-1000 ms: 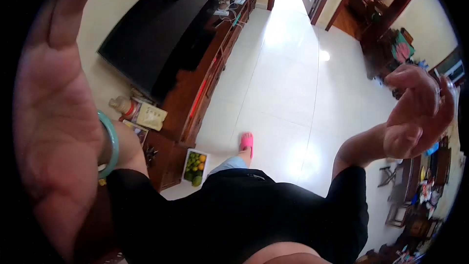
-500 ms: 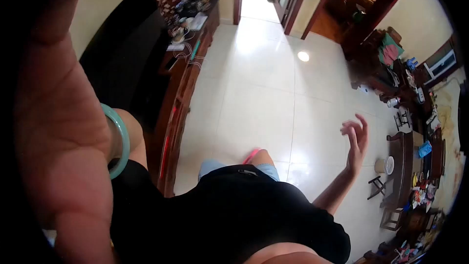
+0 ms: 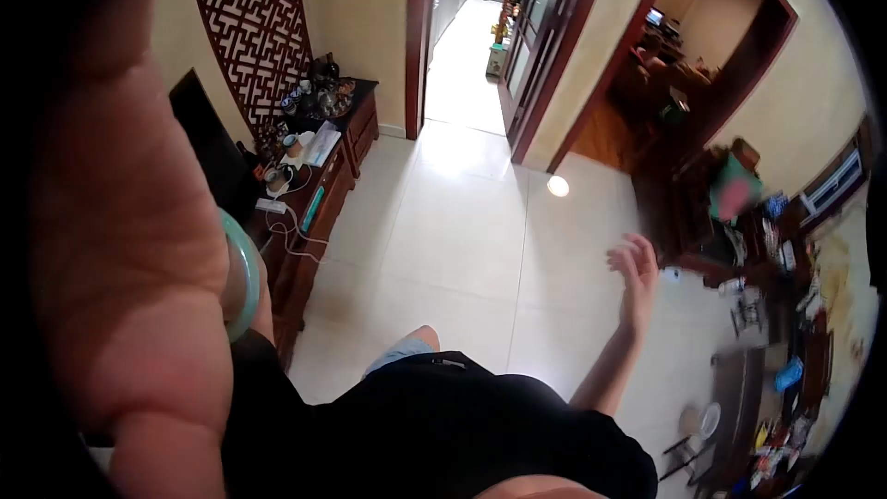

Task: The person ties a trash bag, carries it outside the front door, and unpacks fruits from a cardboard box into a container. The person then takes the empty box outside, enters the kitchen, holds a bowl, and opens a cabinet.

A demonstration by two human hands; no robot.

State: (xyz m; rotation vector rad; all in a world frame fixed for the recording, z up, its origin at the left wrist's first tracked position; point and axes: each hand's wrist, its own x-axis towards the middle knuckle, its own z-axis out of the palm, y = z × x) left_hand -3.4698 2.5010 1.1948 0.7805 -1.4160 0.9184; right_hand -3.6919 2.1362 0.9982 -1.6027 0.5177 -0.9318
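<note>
My left hand (image 3: 139, 249) is raised very close to the camera and fills the left side, palm in view. Its fingertips run out of the frame at the top, and no object shows against the palm. A pale green bangle (image 3: 245, 273) circles the wrist. My right hand (image 3: 635, 261) hangs in the air over the tiled floor (image 3: 462, 249), right of centre, with its fingers apart and slightly curled, holding nothing. It is a little blurred. A black shirt (image 3: 443, 434) covers my body, and one bare knee (image 3: 425, 336) shows below.
A dark wooden cabinet (image 3: 300, 282) with cables and a television (image 3: 212, 143) stands at the left. An open doorway (image 3: 467, 60) lies ahead, another (image 3: 601, 115) to its right. Wooden furniture, a stool (image 3: 684, 457) and a table (image 3: 735, 407) line the right side.
The view has shifted forward toward the doorways. My right hand has moved down and away from the camera, its fingers still apart. My left hand stays close at the left. The fruit box has left view.
</note>
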